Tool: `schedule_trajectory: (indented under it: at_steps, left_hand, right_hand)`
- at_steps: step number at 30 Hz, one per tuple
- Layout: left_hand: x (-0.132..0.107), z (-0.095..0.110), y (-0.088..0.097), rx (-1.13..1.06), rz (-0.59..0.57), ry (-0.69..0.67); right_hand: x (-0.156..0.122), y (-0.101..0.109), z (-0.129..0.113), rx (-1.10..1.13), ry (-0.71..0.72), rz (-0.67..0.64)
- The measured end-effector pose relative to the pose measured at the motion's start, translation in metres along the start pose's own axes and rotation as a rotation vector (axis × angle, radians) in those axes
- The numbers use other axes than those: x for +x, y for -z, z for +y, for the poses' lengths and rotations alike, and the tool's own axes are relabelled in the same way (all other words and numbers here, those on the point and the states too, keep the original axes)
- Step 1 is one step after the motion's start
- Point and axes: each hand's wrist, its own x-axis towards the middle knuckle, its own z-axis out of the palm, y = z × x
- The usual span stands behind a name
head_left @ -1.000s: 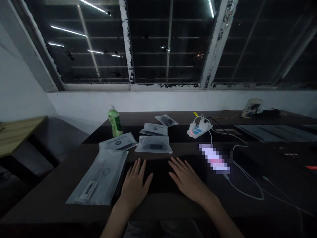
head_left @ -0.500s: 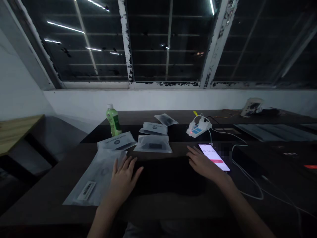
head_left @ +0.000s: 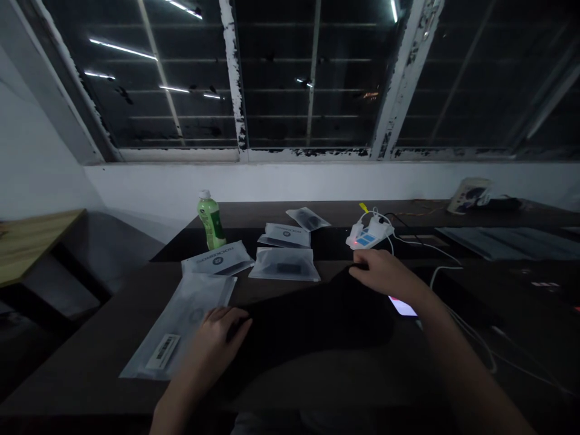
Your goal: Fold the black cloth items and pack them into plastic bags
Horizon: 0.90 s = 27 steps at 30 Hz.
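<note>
On a dark surface [head_left: 317, 386] beneath a row of night-black windows, the head camera shows a person lifting a black cloth [head_left: 312, 320] by two of its edges. The left hand [head_left: 217, 335] curls over the cloth's near left edge, fingers closed on the fabric, beside a long clear packet [head_left: 181, 323] with a printed label. The right hand [head_left: 385, 275] pinches the cloth's far right corner and holds it raised above the surface, so the fabric slopes down toward the left hand. A lit phone [head_left: 402, 306] shows partly under the right wrist, lying on the surface. Farther back lie four smaller packets, the nearest one [head_left: 284, 264] just beyond the cloth, and a green bottle [head_left: 211, 220] stands upright to their left. A white power strip [head_left: 369, 234] with a red light sits behind the right hand, white cables [head_left: 471, 338] trailing off to the right.
</note>
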Motion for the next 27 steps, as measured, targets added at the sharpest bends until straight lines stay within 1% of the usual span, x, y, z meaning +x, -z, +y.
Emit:
schedule_trajectory:
  at_steps: [2,3,4,6,8,9,10,11,12,14,16,17,19,21,23,27]
  left_hand:
    - [-0.004,0.008,0.000,-0.037,0.000,0.018]
    - [-0.006,0.011,-0.001,-0.058,0.007,0.026]
    - [-0.009,0.014,-0.001,-0.081,0.015,0.034]
    - [-0.013,0.017,-0.002,-0.121,0.021,0.034]
    - [-0.018,0.018,-0.001,-0.124,0.031,0.026]
    - [-0.020,0.016,0.000,-0.108,0.047,0.026]
    - [-0.022,0.014,0.000,-0.087,0.068,0.027]
    - [-0.024,0.011,0.000,-0.063,0.097,0.029]
    - [-0.026,0.008,0.000,-0.038,0.125,0.030]
    - [-0.030,0.001,-0.003,0.002,0.159,0.023]
    - [-0.032,-0.003,-0.007,0.027,0.160,0.013]
    - [-0.033,-0.004,-0.010,0.031,0.162,0.012]
    - [-0.033,-0.002,-0.015,0.019,0.179,0.012]
    - [-0.033,0.001,-0.018,-0.012,0.204,0.007]
    - [-0.033,0.003,-0.019,-0.042,0.212,0.005]
    - [-0.037,0.003,-0.017,-0.086,0.157,0.012]
  right_hand:
    - [-0.001,-0.001,-0.019,-0.002,-0.017,0.043]
    - [-0.002,-0.003,-0.028,0.033,-0.021,0.050]
    - [-0.002,-0.005,-0.037,0.111,-0.019,0.030]
    - [-0.004,-0.012,-0.052,0.390,0.012,-0.086]
    - [-0.004,-0.018,-0.060,0.695,0.038,-0.214]
    - [-0.004,-0.021,-0.060,0.790,0.031,-0.244]
    - [-0.004,-0.023,-0.058,0.822,0.015,-0.236]
    - [-0.003,-0.026,-0.054,0.789,-0.006,-0.197]
    - [-0.004,-0.028,-0.049,0.702,-0.024,-0.144]
    - [-0.007,-0.034,-0.036,0.443,-0.049,-0.067]
    - [-0.014,-0.043,-0.026,0.220,-0.085,-0.081]
    - [-0.018,-0.048,-0.022,0.167,-0.104,-0.117]
    - [-0.026,-0.059,-0.018,0.180,-0.114,-0.195]
    - [-0.032,-0.069,-0.017,0.250,-0.105,-0.233]
    - [-0.034,-0.077,-0.017,0.271,-0.117,-0.239]
    - [-0.030,-0.088,-0.016,0.210,-0.152,-0.217]
